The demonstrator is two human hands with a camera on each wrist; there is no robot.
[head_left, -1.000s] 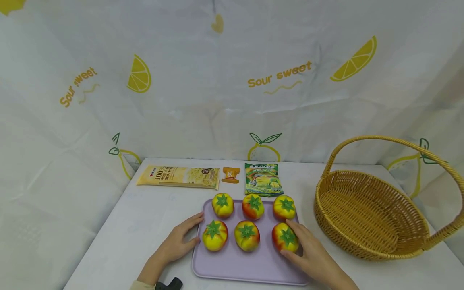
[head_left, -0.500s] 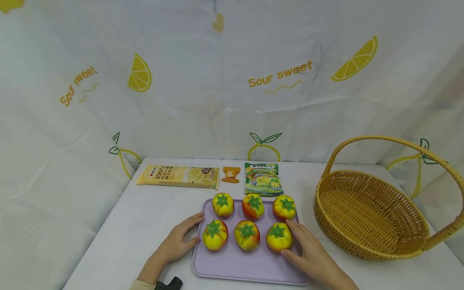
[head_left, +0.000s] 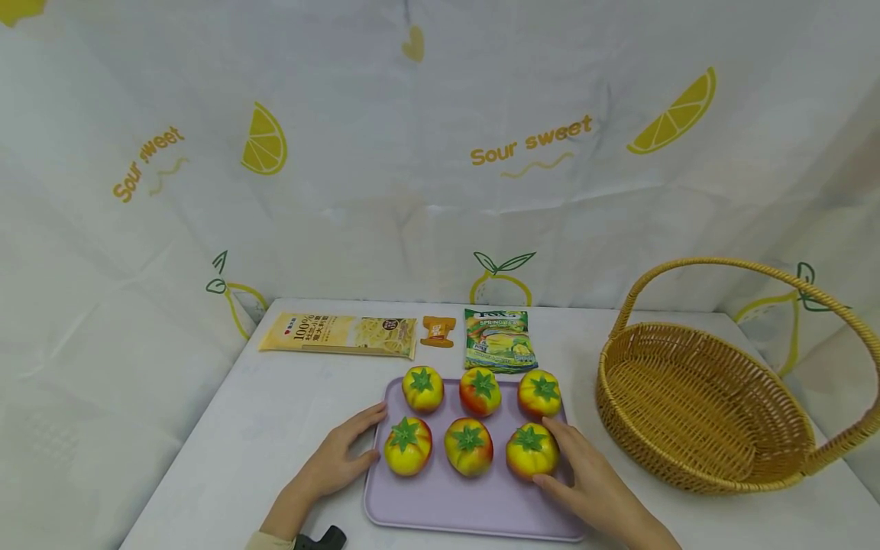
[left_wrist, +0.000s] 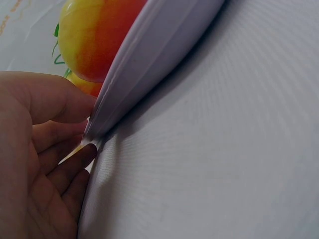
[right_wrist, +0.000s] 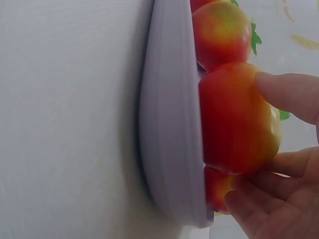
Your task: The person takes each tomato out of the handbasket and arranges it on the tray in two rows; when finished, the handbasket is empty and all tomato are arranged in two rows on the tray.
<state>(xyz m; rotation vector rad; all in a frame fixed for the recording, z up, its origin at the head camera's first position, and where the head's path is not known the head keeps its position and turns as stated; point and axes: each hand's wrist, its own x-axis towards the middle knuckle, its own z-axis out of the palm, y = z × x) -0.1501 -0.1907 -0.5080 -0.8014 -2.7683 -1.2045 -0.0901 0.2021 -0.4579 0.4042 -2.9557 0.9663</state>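
Note:
Two rows of three yellow-and-red artificial tomatoes with green star-shaped tops sit on a lilac tray (head_left: pixel 474 504). At the front right one, a tomato (head_left: pixel 532 452), my right hand (head_left: pixel 591 483) has its thumb on the near side and its fingers on the far side. In the right wrist view the thumb and fingertips hold that tomato (right_wrist: pixel 238 119) just inside the tray wall (right_wrist: pixel 172 119). My left hand (head_left: pixel 337 458) lies at the tray's left edge, its thumb and fingertips against the rim (left_wrist: pixel 117 87), holding no tomato.
A wicker basket (head_left: pixel 687 405) with a tall handle stands to the right of the tray. Behind the tray lie a yellow noodle packet (head_left: pixel 340 334), a small orange wrapped snack (head_left: pixel 438 331) and a green candy bag (head_left: pixel 498 340). A printed cloth (head_left: pixel 385 153) hangs at the back.
The front right tomato has turned and moved slightly left under my right hand; its green top now faces up and away. Over the last half second it shifts only slightly. My left hand stays put.

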